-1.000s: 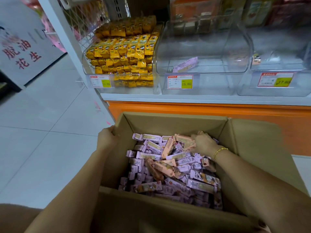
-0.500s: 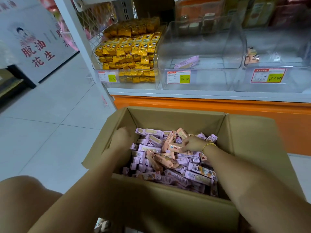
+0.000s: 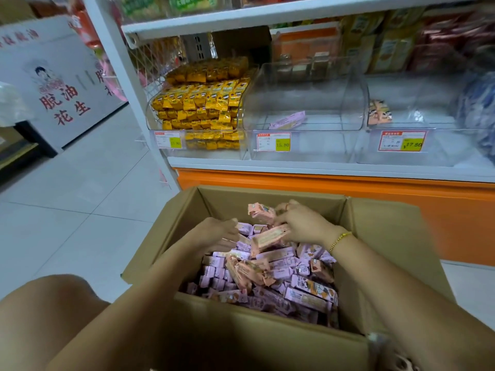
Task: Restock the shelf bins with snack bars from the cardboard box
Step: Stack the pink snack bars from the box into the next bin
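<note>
Shop aisle, pale tiled floor, white sign with red Chinese characters off to the left. Head view only. White shelf on an orange base panel carries three clear bins in a row. Left bin is stacked high with yellow packets. Middle bin holds a single purple bar lying flat on its floor. Right bin has a few orange packets against its left wall; the rest of it is blurred. Each bin front carries a yellow and red price tag, e.g. the middle tag. Open cardboard box sits just in front of the shelf base, flaps out, with a loose pile of purple snack bars and some peach-wrapped bars mixed in. Both hands are inside the box at its far end. Left hand: fingers stretched out, loosely together, tips at the purple bars on the left of the pile. Right hand, gold bracelet on the wrist: fingers curled round two peach bars, one lifted above the pile, one angled under the thumb. Hands are near each other, not touching. Bare knee is at lower left, beside the box.
</note>
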Motion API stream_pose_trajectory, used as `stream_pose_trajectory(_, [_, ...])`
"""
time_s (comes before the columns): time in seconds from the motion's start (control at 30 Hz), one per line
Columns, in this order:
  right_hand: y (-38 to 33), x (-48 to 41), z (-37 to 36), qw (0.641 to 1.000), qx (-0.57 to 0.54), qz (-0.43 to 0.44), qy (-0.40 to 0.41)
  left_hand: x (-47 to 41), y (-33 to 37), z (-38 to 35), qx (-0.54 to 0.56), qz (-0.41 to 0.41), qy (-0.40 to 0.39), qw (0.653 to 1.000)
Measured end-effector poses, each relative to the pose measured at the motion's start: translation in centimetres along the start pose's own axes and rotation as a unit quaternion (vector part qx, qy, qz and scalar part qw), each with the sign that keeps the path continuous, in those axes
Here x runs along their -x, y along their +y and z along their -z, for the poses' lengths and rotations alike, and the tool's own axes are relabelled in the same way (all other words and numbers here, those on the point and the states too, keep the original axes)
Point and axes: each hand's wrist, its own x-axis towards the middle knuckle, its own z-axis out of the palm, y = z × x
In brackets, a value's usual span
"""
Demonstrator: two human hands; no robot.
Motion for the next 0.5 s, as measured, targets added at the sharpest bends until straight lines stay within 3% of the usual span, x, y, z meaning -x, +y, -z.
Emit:
stream_pose_trajectory(0.1, [-2.4,2.5,3.7,0.973,0.142,0.130,0.125,1.2,2.3,0.8,0.089,0.043,-0.083,0.992])
stream_pose_trajectory(0.17, [-3.5,4.0,5.5,0.946,0.209,0.174,0.175,2.6,4.1,0.9,0.080,0.040,-0.135,0.987])
stream_pose_trajectory(0.37, [-4.7,7.4,11.3,0.901,0.299,0.238,0.205,6.1,8.0,0.7,0.073,-0.052,-0.249,0.964])
stream_pose_trajectory(0.5, [-4.7,8.7,14.6,0.917,0.255,0.239,0.193,7.6,10.1,-0.1,0.079,-0.115,-0.242,0.960])
